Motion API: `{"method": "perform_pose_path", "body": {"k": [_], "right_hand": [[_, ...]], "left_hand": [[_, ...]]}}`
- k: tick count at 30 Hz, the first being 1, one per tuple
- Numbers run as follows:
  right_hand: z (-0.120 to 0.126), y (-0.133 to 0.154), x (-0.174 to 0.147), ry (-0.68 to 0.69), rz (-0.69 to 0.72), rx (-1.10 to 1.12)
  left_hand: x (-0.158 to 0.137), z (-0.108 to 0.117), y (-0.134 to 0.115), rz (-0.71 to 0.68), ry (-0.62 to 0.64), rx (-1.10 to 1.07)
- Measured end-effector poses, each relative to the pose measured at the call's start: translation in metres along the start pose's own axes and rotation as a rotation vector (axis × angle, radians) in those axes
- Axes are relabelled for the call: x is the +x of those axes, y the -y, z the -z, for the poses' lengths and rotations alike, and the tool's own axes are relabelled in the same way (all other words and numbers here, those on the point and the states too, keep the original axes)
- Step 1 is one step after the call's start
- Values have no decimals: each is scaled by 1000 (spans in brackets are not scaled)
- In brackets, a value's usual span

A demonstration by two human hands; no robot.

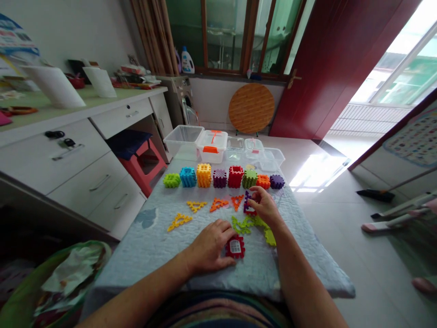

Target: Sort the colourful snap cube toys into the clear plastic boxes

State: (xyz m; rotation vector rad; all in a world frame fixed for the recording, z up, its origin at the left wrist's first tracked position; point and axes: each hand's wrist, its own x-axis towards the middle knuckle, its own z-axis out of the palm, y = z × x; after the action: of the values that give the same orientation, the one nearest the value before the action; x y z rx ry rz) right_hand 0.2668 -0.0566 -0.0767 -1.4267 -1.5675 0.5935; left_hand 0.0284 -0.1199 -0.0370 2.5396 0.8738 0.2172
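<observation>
A red square interlocking tile (236,246) with notched edges and a pale window-like centre lies on the cloth. My left hand (213,243) grips its left side, fingers at the top and thumb at the bottom. Farther forward, my right hand (264,207) pinches a purple triangular tile (247,198), beside which some red shows under the fingers. Lime-green tiles (243,224) lie between the hands and partly under my right wrist. Orange triangles (218,204) and yellow triangles (180,221) are spread flat to the left.
A row of built blocks (204,175) in several colours stands across the table, with clear plastic boxes (184,134) behind it. Blue-grey cloth (153,255) covers the table. A waste bin (105,250) and a pink stool (145,164) are at the left.
</observation>
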Motion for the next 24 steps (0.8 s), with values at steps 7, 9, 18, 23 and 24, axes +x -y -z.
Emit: {"method": "perform_pose_path", "body": {"k": [7, 9, 18, 23, 24], "right_hand": [[-4, 18, -3, -150, 54, 50], [-8, 26, -5, -78, 95, 51], [8, 16, -2, -12, 72, -193], [15, 11, -7, 281, 47, -507], [15, 11, -8, 313, 42, -536]], "left_hand": [[-1, -2, 3, 20, -124, -154], [-1, 1, 7, 71, -168, -233], [1, -9, 31, 313, -375, -299], [2, -14, 41, 261, -560, -199], [2, -13, 41, 237, -579, -173]]}}
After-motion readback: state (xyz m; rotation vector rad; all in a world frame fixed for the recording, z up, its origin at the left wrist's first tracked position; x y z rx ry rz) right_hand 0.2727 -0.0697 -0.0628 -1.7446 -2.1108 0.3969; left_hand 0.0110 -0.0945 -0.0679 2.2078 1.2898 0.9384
